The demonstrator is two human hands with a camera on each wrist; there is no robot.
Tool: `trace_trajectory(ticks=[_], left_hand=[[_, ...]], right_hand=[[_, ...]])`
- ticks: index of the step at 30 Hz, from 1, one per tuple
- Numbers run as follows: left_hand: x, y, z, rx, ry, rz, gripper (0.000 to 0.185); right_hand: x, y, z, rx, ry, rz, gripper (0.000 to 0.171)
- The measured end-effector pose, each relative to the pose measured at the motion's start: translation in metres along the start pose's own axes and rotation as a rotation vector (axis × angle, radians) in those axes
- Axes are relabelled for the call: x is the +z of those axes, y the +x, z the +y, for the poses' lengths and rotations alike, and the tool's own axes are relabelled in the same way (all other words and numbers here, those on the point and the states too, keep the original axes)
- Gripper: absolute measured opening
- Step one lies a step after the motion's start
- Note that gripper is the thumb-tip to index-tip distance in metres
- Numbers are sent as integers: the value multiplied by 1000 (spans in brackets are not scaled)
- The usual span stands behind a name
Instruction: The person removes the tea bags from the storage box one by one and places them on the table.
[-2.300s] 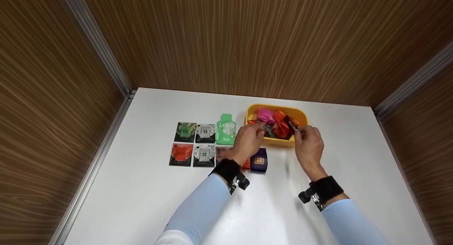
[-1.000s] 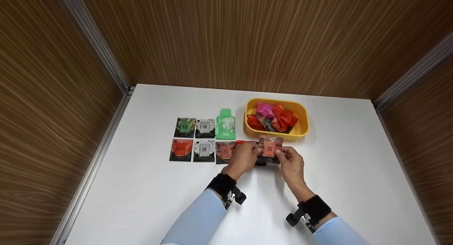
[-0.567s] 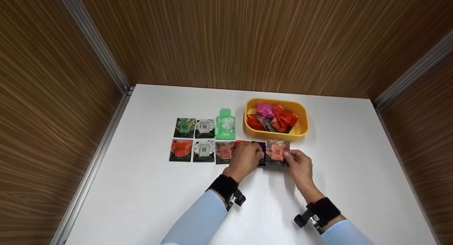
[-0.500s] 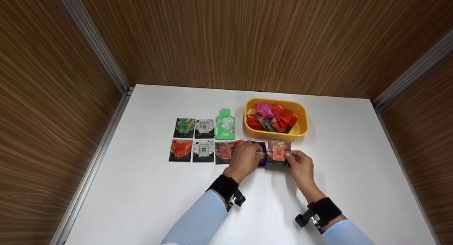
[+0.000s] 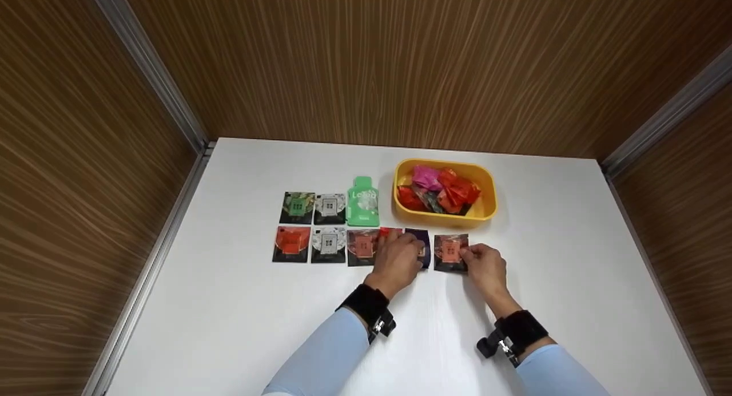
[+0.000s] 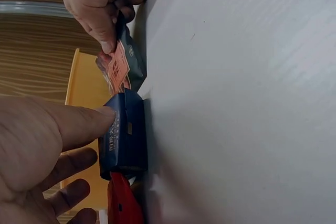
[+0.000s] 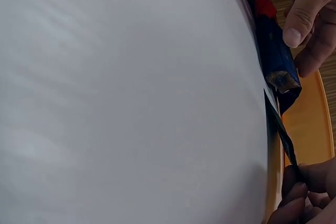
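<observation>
White counter [image 5: 229, 327], sachets laid in rows: my right hand [image 5: 483, 265] pinches the salmon-label sachet [image 5: 450, 252], lining it up at row's end, while my left hand [image 5: 396, 258], fingers extended, steadies the navy sachet [image 5: 422, 250].

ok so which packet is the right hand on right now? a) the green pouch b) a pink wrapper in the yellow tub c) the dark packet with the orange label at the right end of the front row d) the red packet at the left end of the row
c: the right hand pinches the dark packet with the orange label at the row's right end, in front of the yellow tub.
</observation>
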State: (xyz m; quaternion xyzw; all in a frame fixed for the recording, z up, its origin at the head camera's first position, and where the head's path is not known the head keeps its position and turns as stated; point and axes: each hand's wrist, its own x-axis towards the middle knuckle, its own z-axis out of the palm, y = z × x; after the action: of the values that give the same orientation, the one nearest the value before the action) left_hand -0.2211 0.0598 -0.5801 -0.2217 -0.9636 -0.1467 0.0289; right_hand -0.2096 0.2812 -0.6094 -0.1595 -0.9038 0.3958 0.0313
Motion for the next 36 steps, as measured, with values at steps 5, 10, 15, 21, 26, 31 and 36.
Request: trace_trajectory(ticks=[5, 10, 15, 21, 26, 31, 36], left_hand=[[2, -2, 0, 8, 7, 21, 38], [1, -2, 0, 12, 4, 27, 35], [1, -1, 1, -1, -7, -9, 36], [0, -1, 2, -11, -10, -30, 40], [0, -1, 2, -3, -22, -21, 38], [1, -3, 2, -4, -24, -13, 36], [2, -3, 3, -15, -20, -18, 36]], right_hand=[[2, 3, -4, -9, -71, -23, 23], [2, 4, -8, 0, -123, -57, 22], [2, 5, -9, 9, -144, -71, 23], [3, 6, -9, -4, -158, -65, 23], [4, 6, -8, -17, -158, -49, 22], [6, 5, -7, -28, -156, -21, 21], [8, 3, -5, -36, -166, -2, 25]])
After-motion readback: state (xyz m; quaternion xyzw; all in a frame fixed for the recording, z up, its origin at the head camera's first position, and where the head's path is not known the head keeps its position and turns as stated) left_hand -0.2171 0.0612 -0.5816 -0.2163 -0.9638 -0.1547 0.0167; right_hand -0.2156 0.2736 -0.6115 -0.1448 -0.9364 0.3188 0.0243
